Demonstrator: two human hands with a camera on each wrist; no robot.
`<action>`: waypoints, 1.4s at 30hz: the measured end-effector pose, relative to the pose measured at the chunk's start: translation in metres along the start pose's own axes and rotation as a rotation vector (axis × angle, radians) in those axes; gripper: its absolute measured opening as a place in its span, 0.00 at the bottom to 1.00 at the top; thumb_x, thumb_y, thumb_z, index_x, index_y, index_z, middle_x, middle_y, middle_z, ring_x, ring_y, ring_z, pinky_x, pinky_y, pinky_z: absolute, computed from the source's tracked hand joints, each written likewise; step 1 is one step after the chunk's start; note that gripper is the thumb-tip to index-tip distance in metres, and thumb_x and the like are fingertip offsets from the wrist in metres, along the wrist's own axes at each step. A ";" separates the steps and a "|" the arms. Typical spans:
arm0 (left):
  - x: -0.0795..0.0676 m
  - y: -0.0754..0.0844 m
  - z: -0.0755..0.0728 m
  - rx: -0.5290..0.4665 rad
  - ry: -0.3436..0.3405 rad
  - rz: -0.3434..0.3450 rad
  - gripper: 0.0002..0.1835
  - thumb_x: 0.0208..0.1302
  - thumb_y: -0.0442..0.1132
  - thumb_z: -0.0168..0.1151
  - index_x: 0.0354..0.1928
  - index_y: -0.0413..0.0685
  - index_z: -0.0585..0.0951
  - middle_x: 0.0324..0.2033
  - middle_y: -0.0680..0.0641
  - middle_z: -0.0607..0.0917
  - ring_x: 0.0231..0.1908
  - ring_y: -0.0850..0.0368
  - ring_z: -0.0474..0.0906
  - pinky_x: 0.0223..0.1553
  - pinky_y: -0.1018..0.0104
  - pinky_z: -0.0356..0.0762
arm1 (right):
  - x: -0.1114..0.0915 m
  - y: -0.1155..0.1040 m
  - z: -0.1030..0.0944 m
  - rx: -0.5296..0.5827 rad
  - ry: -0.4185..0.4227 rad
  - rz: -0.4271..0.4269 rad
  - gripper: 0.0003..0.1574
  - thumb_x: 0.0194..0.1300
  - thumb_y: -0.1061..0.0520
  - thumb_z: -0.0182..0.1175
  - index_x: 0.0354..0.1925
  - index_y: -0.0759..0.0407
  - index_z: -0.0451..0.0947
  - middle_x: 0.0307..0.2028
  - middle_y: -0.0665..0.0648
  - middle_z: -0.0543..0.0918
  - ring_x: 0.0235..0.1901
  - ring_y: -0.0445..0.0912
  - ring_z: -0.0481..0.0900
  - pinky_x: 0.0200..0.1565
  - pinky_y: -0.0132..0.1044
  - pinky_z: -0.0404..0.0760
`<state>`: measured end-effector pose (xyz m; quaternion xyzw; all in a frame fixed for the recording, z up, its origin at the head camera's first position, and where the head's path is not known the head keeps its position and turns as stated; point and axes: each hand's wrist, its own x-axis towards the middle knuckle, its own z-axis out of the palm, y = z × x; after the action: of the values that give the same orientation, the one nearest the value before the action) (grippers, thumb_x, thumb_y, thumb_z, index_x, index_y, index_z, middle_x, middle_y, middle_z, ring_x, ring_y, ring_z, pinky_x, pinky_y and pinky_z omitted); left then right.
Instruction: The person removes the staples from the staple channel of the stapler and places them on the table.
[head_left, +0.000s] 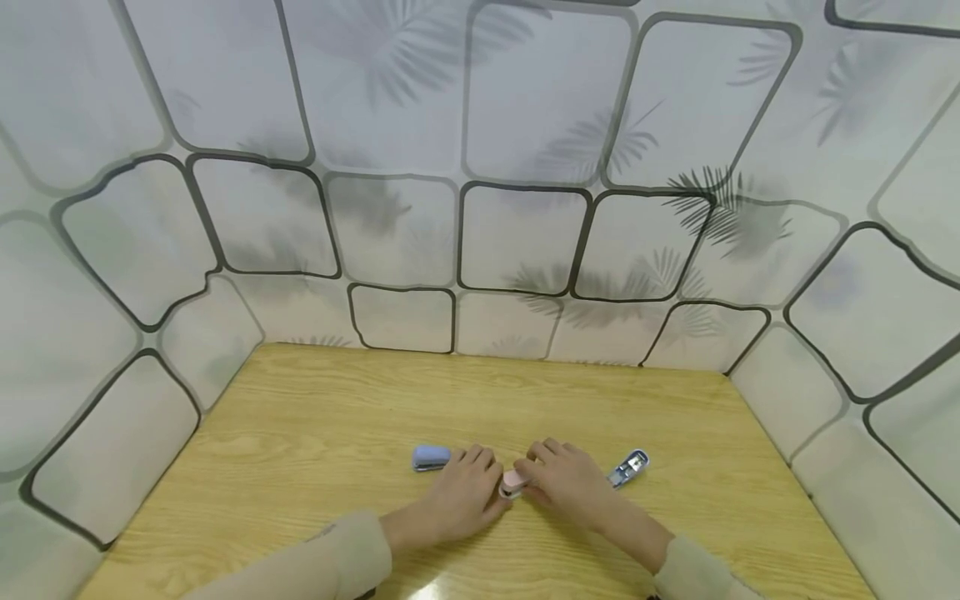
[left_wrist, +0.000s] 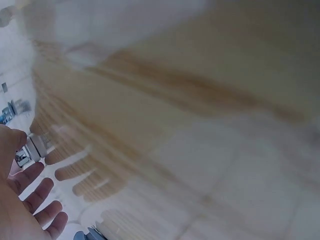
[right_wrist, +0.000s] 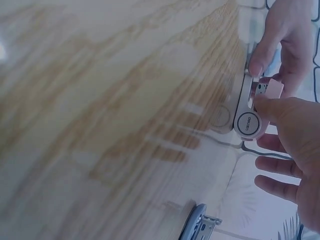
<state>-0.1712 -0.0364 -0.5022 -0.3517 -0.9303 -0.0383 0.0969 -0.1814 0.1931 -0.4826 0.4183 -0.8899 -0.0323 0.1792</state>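
A small pink-and-white stapler (head_left: pixel 513 482) is held between both hands just above or on the table. My left hand (head_left: pixel 463 498) pinches its front end between thumb and index finger; in the left wrist view the other fingers of the left hand (left_wrist: pixel 30 205) are spread. My right hand (head_left: pixel 567 483) grips the rear end, thumb near the round hinge of the stapler (right_wrist: pixel 248 124) in the right wrist view. The pink top looks raised from the white base there. A blue stapler (head_left: pixel 429 457) lies beside the left hand. Past the right hand lies a stapler with exposed metal insides (head_left: pixel 630 467).
The wood-grain table (head_left: pixel 360 400) is glossy and reflects the hands. Patterned cloth walls (head_left: pixel 405 233) stand at the back and on both sides of it.
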 end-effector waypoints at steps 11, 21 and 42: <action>0.003 0.004 -0.001 0.027 -0.003 -0.036 0.21 0.75 0.59 0.61 0.50 0.50 0.84 0.49 0.49 0.86 0.53 0.54 0.80 0.55 0.57 0.82 | 0.010 -0.004 0.000 -0.069 -0.012 -0.027 0.13 0.67 0.43 0.71 0.47 0.44 0.85 0.40 0.46 0.84 0.41 0.42 0.82 0.41 0.34 0.85; 0.002 0.009 -0.004 0.092 0.008 -0.048 0.20 0.73 0.61 0.62 0.47 0.53 0.84 0.46 0.52 0.85 0.50 0.56 0.79 0.51 0.61 0.81 | 0.011 -0.003 0.002 -0.088 -0.029 -0.020 0.15 0.66 0.42 0.70 0.47 0.44 0.84 0.39 0.47 0.84 0.41 0.43 0.82 0.41 0.34 0.84; 0.004 0.010 -0.001 0.092 0.018 -0.044 0.16 0.72 0.60 0.64 0.42 0.55 0.82 0.39 0.54 0.82 0.41 0.59 0.76 0.42 0.66 0.77 | 0.005 0.013 -0.003 -0.014 0.009 -0.010 0.17 0.68 0.41 0.70 0.47 0.48 0.83 0.42 0.47 0.87 0.44 0.44 0.84 0.44 0.37 0.86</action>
<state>-0.1675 -0.0267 -0.5002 -0.3258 -0.9377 -0.0006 0.1207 -0.1928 0.1984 -0.4756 0.4217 -0.8867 -0.0375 0.1861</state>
